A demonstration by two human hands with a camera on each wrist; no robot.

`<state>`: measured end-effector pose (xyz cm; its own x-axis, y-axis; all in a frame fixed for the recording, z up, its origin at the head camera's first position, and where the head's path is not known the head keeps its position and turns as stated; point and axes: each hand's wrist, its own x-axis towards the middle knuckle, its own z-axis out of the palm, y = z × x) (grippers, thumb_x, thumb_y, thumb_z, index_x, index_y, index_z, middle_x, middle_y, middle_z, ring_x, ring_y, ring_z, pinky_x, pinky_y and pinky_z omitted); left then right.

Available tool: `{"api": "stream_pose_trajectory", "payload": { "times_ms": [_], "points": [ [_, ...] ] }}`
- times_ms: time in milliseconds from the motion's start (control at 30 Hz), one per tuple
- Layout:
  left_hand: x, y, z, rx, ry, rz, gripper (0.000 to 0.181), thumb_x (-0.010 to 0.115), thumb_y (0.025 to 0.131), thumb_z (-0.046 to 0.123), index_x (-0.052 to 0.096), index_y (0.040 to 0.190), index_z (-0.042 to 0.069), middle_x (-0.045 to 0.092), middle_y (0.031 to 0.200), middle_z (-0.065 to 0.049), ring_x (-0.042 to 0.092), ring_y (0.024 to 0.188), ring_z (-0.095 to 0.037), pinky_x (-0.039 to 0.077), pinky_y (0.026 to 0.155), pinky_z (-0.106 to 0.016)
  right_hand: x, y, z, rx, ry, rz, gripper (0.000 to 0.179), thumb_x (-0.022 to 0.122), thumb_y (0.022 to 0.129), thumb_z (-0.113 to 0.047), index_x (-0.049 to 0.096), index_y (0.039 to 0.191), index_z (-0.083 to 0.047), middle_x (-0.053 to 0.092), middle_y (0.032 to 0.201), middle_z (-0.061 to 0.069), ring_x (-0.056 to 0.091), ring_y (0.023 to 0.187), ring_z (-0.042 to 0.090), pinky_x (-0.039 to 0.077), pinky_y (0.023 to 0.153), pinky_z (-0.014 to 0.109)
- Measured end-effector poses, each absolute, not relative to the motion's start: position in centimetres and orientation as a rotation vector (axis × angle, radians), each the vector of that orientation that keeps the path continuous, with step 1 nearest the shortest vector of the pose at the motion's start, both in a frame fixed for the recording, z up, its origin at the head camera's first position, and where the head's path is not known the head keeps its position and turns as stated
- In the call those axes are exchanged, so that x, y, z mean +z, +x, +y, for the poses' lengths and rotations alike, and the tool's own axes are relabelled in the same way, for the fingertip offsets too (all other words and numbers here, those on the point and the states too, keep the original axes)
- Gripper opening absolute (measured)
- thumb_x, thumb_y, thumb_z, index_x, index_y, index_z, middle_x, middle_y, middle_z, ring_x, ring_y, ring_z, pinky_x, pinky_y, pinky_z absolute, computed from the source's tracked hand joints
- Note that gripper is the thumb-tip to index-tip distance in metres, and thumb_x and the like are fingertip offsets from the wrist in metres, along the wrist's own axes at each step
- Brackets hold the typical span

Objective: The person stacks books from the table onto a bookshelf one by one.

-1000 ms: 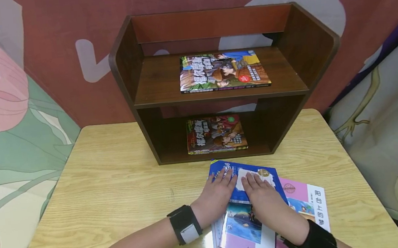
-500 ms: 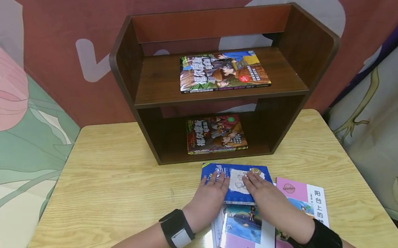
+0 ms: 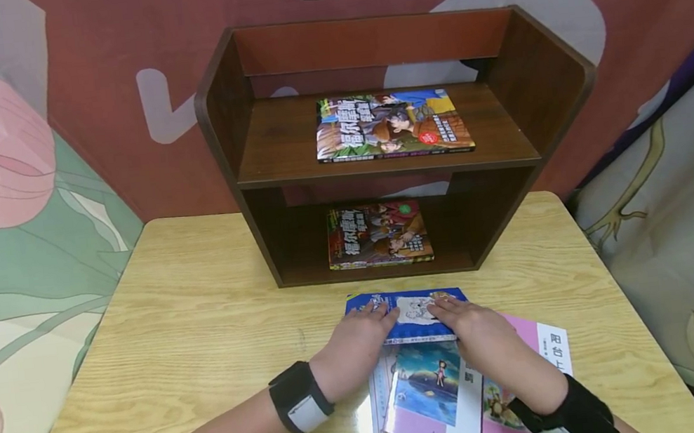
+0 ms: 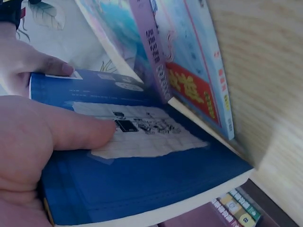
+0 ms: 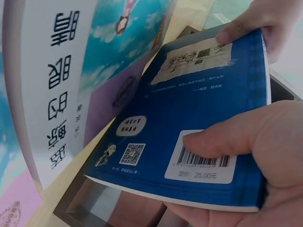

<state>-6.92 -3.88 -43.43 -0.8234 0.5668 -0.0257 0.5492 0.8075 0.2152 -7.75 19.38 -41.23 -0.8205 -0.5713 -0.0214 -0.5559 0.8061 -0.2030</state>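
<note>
Both hands hold a blue book [image 3: 423, 332] above the other books in front of the shelf. In the head view my left hand [image 3: 353, 348] grips its left side and my right hand [image 3: 488, 337] its right, fingers over the front cover. The left wrist view shows the left thumb [image 4: 85, 130] pressed on the back cover, across a paper-like picture panel. In the right wrist view the right thumb [image 5: 222, 139] lies over the barcode label. Beneath are a pink and white book [image 3: 429, 391], a pink book [image 3: 554, 346] and a pale book [image 3: 379, 389], partly covered.
A dark brown two-tier shelf [image 3: 389, 171] stands at the back of the wooden table [image 3: 215, 294]. One colourful comic-style book [image 3: 391, 126] lies on its upper tier, and a small stack of books [image 3: 379, 236] on the lower. Printed cloth hangs behind and at both sides.
Both hands have shifted the blue book to the left, off part of the right-hand pink book. It has turned squarer to the shelf, and its front cover looks more foreshortened.
</note>
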Motion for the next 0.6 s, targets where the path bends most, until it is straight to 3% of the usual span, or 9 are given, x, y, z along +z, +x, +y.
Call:
{"api": "stream_pose_trajectory", "payload": {
  "times_ms": [300, 600],
  "points": [
    [-40.3, -6.4, -5.5, 0.458, 0.941, 2.876, 0.043, 0.065, 0.100, 0.008, 0.061, 0.142, 0.011, 0.062, 0.138, -0.009, 0.061, 0.125, -0.024, 0.050, 0.101, -0.040, -39.1, -7.4, 19.6, -0.343, -1.089, 2.940, 0.053, 0.073, 0.082, 0.016, 0.068, 0.132, -0.003, 0.065, 0.133, 0.015, 0.064, 0.119, 0.033, 0.055, 0.090, 0.050],
    [-36.7, -5.3, -6.5, 0.426, 0.931, 2.922, 0.045, 0.067, 0.099, 0.010, 0.060, 0.143, 0.010, 0.061, 0.139, -0.010, 0.059, 0.127, -0.024, 0.050, 0.101, -0.042, -36.7, -7.6, 19.4, -0.321, -1.260, 3.000, 0.054, 0.079, 0.079, 0.012, 0.070, 0.130, -0.006, 0.065, 0.133, 0.013, 0.064, 0.119, 0.031, 0.055, 0.091, 0.048]
  ]
}}
